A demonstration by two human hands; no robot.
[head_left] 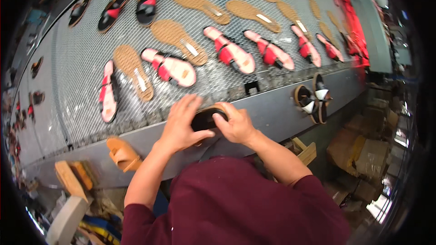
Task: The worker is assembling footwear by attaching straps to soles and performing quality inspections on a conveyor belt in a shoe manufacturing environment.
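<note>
In front of my chest, at the metal ledge [268, 109], both hands are on a sandal [203, 120] with a dark footbed and a tan rim. My right hand [238, 124] is closed around its right end, the thumb pressing on the footbed. My left hand [180, 124] grips the left side, thumb along the near edge and fingers reaching past the far side. My hands hide much of the sandal. Just beyond, a red and black sandal [175, 69] with a pink footbed lies on the mesh conveyor [181, 97].
Several pink-footbed sandals [231, 54] and tan soles [134, 70] are spread across the mesh. A tan slide [122, 153] rests on the ledge at left; black-and-white sandals [313, 98] sit at right. Cardboard boxes [359, 147] are stacked at lower right. A wooden-handled brush [72, 179] stands lower left.
</note>
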